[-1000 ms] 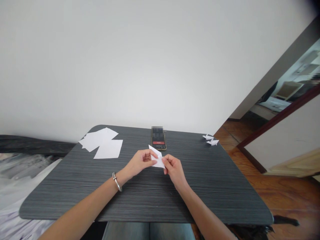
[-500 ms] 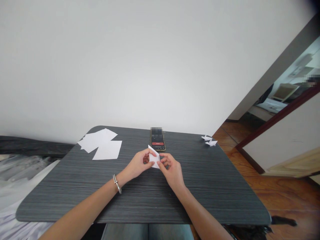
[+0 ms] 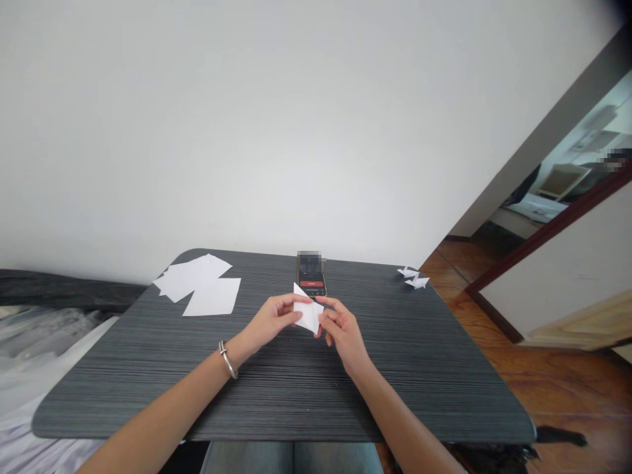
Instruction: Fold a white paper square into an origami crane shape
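A small folded piece of white paper (image 3: 308, 316) is held just above the table, with one pointed corner sticking up at its upper left. My left hand (image 3: 274, 318) pinches its left side between thumb and fingers. On the right edge, my right hand (image 3: 340, 329) grips the paper with thumb and fingertips, its index finger stretched along the top. A silver bracelet (image 3: 228, 360) circles my left wrist. Right behind the paper a phone (image 3: 311, 284) lies on the table, its lower end close to my fingers.
Several loose white paper sheets (image 3: 212, 296) lie at the table's back left. Two folded white paper figures (image 3: 417, 282) stand near the back right edge. The dark table (image 3: 419, 382) meets a pale wall (image 3: 296, 131); a doorway opens at the right.
The paper has turned and opened out wider between my hands. My right index finger has stretched to its top edge, and the right thumb has shifted along the right side.
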Tool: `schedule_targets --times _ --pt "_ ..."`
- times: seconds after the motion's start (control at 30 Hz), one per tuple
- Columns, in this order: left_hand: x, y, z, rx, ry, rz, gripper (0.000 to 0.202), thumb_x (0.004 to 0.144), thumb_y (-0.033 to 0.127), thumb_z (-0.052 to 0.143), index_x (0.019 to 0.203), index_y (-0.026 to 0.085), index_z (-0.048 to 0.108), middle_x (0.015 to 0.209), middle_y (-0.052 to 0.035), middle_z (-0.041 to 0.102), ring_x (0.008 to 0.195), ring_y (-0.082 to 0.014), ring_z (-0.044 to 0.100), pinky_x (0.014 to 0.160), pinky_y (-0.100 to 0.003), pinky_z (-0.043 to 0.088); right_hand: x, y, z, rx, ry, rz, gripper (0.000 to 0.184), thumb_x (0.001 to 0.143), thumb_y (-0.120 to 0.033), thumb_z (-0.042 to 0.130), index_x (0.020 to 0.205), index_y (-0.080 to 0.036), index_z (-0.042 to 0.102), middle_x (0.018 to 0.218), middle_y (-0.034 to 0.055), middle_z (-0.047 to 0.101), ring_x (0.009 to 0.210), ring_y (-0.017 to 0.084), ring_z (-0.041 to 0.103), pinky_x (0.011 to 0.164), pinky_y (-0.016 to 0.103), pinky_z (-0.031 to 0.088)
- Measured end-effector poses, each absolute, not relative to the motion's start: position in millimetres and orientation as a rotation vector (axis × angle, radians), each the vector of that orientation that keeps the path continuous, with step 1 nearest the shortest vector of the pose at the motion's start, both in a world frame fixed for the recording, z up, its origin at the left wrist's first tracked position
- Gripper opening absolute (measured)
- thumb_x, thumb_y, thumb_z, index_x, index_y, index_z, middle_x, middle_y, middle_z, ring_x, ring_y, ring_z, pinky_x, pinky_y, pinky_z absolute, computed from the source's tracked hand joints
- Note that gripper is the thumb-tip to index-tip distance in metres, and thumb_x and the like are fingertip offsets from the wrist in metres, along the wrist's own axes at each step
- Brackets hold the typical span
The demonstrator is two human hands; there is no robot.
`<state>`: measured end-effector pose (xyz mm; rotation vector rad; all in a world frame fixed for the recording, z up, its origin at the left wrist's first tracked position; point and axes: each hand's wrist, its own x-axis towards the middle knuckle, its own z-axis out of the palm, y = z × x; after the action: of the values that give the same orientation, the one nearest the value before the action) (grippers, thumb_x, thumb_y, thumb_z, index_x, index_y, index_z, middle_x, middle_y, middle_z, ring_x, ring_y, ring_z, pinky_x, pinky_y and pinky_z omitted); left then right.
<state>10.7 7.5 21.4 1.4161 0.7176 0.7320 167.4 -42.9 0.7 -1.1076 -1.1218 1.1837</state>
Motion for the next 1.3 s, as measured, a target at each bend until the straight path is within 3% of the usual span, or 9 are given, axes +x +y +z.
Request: schedule_targets --times 0.23,0.43,0.97,1.3 --pt "10.3 7.7 23.4 1.343 0.725 0.762 0.028 0.069 0.019 0.060 0.096 0.014 0.060 0.075 -0.0017 0.059 0.066 -0.0110 0.050 0.056 -0.020 0.037 166.5 -46.4 4.4 -1.053 -1.060 1.174 0.032 0.080 -0.037 0.045 0.104 -0.017 0.052 0.068 0.0003 0.056 0.049 0.010 0.055 0.033 0.016 0.028" --pt "9.6 7.6 24.0 1.339 0.713 0.748 0.028 0.070 0.017 0.059 0.097 0.013 0.060 0.075 -0.0010 0.059 0.065 -0.0102 0.050 0.056 -0.020 0.037 165.8 -47.1 3.3 -1.058 -1.172 1.109 0.028 0.077 -0.028 0.050 0.103 -0.018 0.051 0.059 -0.0039 0.052 0.050 0.010 0.053 0.034 0.016 0.029" --pt "10.1 8.2 21.5 1.375 0.724 0.721 0.032 0.070 0.020 0.059 0.100 0.012 0.059 0.075 -0.0020 0.060 0.064 -0.0112 0.050 0.057 -0.021 0.036 166.2 -46.6 2.5 -1.086 -1.230 1.071 0.024 0.076 -0.023 0.050 0.100 -0.018 0.051 0.058 -0.0038 0.053 0.047 0.009 0.048 0.033 0.016 0.027" --pt "10.1 8.0 21.0 1.378 0.702 0.683 0.028 0.071 0.019 0.058 0.098 0.011 0.059 0.076 -0.0024 0.060 0.064 -0.0103 0.050 0.057 -0.021 0.034 164.5 -46.3 2.8 -1.130 -1.228 1.025 0.021 0.068 -0.014 0.056 0.088 -0.016 0.053 0.074 0.0007 0.062 0.052 0.010 0.054 0.036 0.016 0.028"
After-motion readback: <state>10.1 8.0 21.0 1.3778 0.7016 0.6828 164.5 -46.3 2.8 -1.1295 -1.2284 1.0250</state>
